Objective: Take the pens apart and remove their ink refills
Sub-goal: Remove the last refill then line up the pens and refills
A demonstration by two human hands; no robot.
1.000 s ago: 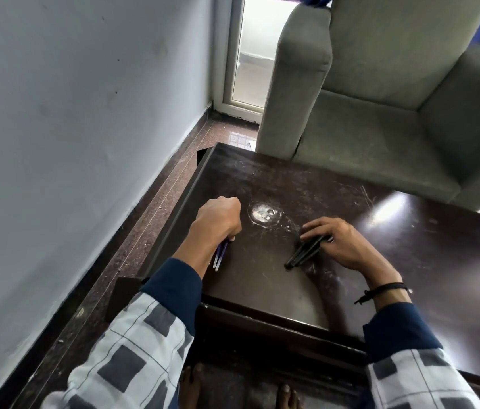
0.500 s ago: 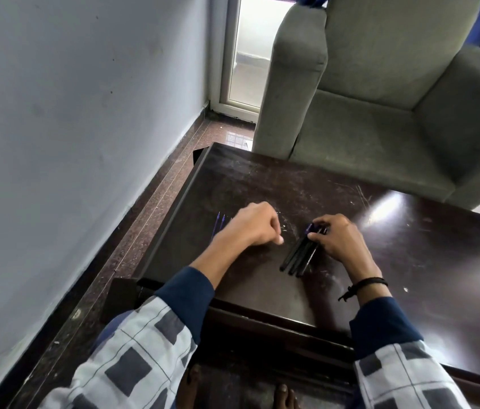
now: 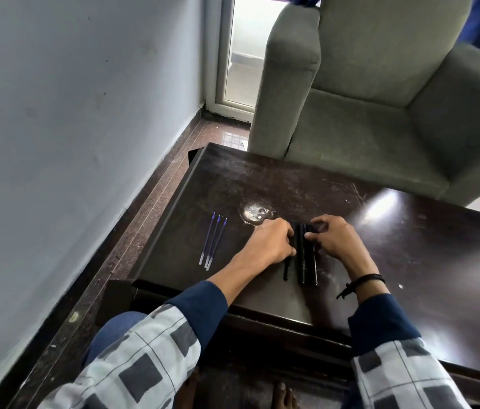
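Left hand (image 3: 271, 245) has crossed right from the refills (image 3: 212, 246) to join the right hand (image 3: 334, 242) at the pens (image 3: 302, 267).

A grey armchair (image 3: 380, 113) fills the upper right of the frame, and below it the dark table (image 3: 410, 246) spans the middle. At frame centre both hands curl their fingers onto the black pens, which lie side by side between them. The left grips the leftmost barrel and the right pinches the upper ends. Three blue refills lie loose and parallel, left of centre near the table's left edge. The round barrels could probably roll apart and off the near edge if either hand lifts unevenly. A left sleeve dragging back could also sweep the refills to the floor.
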